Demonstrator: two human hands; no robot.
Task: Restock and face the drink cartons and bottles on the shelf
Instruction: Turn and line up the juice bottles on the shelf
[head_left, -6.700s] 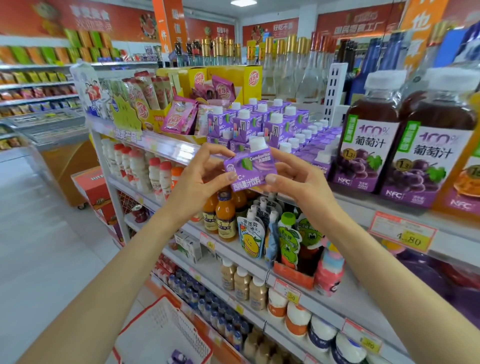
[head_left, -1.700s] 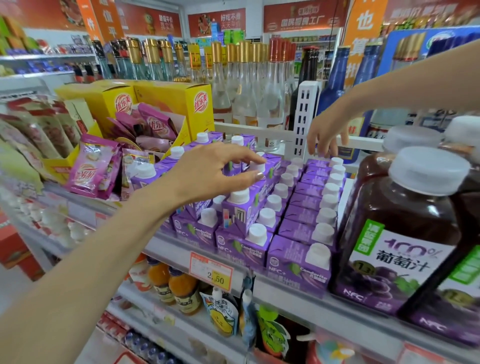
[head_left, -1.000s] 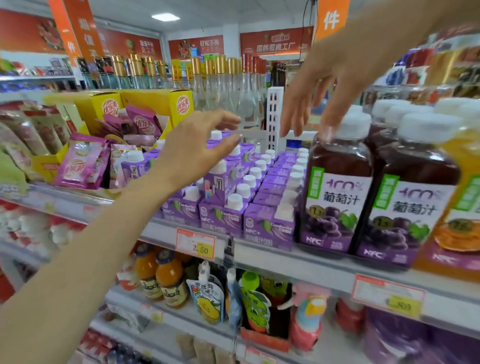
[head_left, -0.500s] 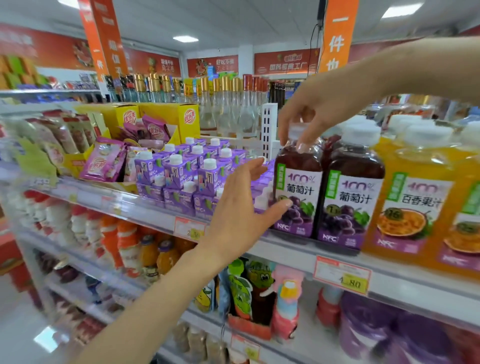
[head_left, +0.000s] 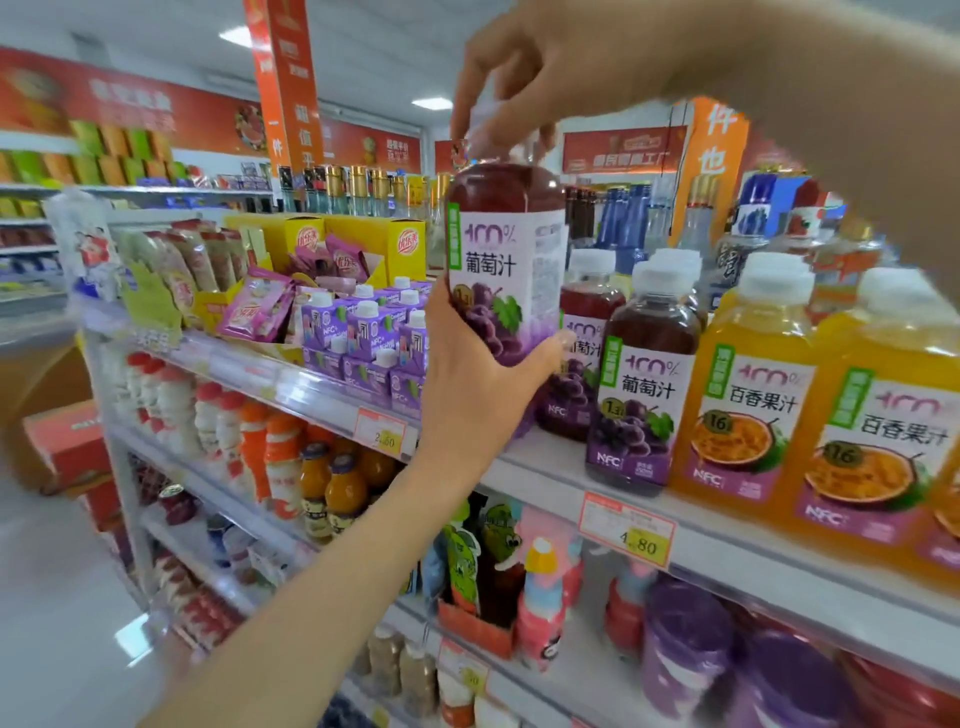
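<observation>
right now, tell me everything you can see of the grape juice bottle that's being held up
The grape juice bottle looks like clear plastic filled with dark purple-red juice. Its white label fades to purple, with a green side strip, "100%" and a grape picture facing the camera. It is upright, held above the shelf. The left hand holds its base; the right hand pinches the top, hiding most of the cap.

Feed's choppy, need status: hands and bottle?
Grape juice bottle held above shelf. Right hand at top, left hand round base. Nothing in the way.
</observation>
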